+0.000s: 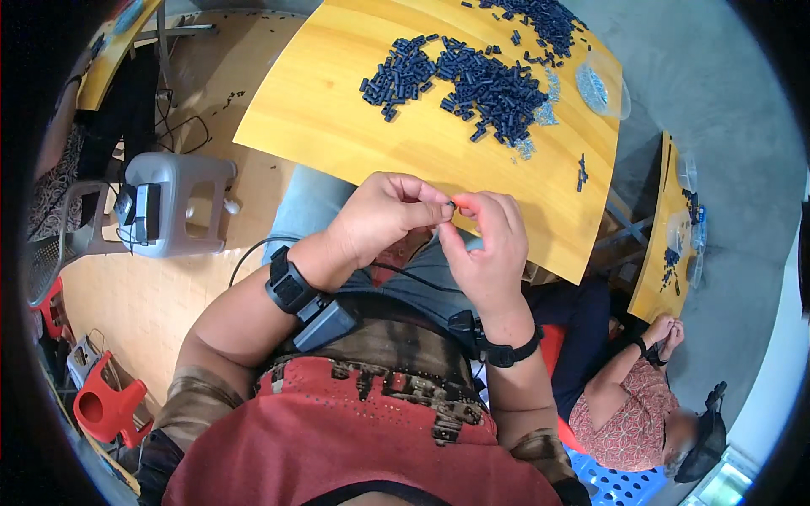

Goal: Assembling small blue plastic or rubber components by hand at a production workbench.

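Note:
My left hand [386,215] and my right hand [492,244] meet at the near edge of the yellow table [312,101], fingertips almost touching. Between thumb and forefinger, each hand pinches at a tiny dark piece [451,205]; the fingers cover most of it. Past my hands lie heaps of small black plastic parts [494,93], with another heap [401,72] to their left. Small shiny pieces [525,149], perhaps screws or pins, are scattered along the right side of the heaps. A few black parts [582,173] lie apart near the table's right edge.
A clear plastic tub [603,84] of shiny pieces stands at the table's far right. On the left are a grey stool [181,202] with a black device and a red stool [110,401]. Another person [624,405] sits at right by a second yellow table [658,244].

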A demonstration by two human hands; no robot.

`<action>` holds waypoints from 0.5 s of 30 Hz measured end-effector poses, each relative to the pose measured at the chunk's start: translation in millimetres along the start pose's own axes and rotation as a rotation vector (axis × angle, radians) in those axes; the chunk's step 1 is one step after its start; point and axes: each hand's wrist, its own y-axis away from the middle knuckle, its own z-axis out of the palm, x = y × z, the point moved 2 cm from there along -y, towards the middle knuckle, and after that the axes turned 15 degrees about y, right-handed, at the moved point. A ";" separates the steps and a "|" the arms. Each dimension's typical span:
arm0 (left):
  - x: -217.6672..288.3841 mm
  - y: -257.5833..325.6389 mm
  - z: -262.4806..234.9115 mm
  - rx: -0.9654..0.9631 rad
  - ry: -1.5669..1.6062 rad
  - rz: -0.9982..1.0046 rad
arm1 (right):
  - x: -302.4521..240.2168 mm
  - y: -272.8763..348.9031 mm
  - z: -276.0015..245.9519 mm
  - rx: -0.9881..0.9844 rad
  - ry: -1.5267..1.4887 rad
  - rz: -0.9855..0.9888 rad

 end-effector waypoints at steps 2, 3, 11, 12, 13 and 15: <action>1.9 2.0 1.7 0.003 -0.019 0.012 | -0.4 0.1 1.2 0.012 0.020 -0.038; 4.4 4.8 4.3 0.011 -0.044 0.005 | -1.0 0.0 1.3 0.024 0.041 -0.075; -5.0 1.5 -6.7 0.036 0.064 0.051 | -2.4 -12.6 4.6 -0.103 0.143 -0.237; -1.9 3.0 -6.5 0.035 0.060 0.040 | -3.1 -13.8 5.3 -0.115 0.143 -0.238; 0.1 3.7 -6.6 0.034 0.056 0.029 | -3.6 -15.0 5.9 -0.117 0.145 -0.239; -2.5 -1.5 -8.3 0.048 0.119 0.103 | -3.6 -17.9 6.9 -0.135 0.046 -0.168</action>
